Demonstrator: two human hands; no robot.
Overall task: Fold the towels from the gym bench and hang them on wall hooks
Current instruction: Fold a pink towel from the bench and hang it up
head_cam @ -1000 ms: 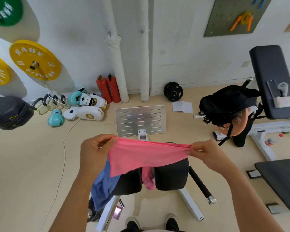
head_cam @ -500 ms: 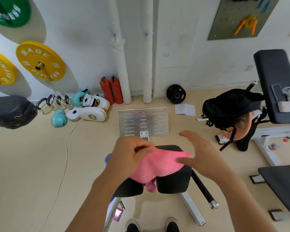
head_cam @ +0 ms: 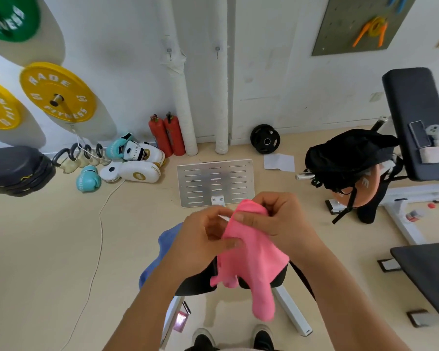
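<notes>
— Where is the pink towel point(head_cam: 249, 252) at this moment?

— It hangs bunched between both hands, above the black pad of the gym bench point(head_cam: 200, 282). Its upper edge sits at the fingertips and a long tail droops down toward the person's shoes point(head_cam: 262, 336).

— How does the left hand point(head_cam: 200, 239) hold it?

— Its fingers are curled, with the thumb pressed against the left edge of the pink cloth, so it pinches the towel there.

— And the right hand point(head_cam: 281, 224)?

— It curls over the top corner of the towel. The thumb lies across the front of the fabric and the other fingers wrap behind it, clamped on the cloth. The two hands are close together, nearly touching.

— Is there another towel?

— A blue towel point(head_cam: 160, 254) lies draped over the left side of the bench, partly hidden behind the left forearm.

— What lies around the bench?

— On the floor ahead sits a slotted metal plate point(head_cam: 216, 182). Two red fire extinguishers point(head_cam: 166, 134) lean at the wall beside white pipes point(head_cam: 180, 97), with boxing gloves point(head_cam: 127, 163) to their left and a small black weight plate point(head_cam: 264, 139) to the right. Yellow weight plates point(head_cam: 57, 92) hang on the wall. A black backpack point(head_cam: 347, 158) rests to the right, near a second bench point(head_cam: 416, 117).
</notes>
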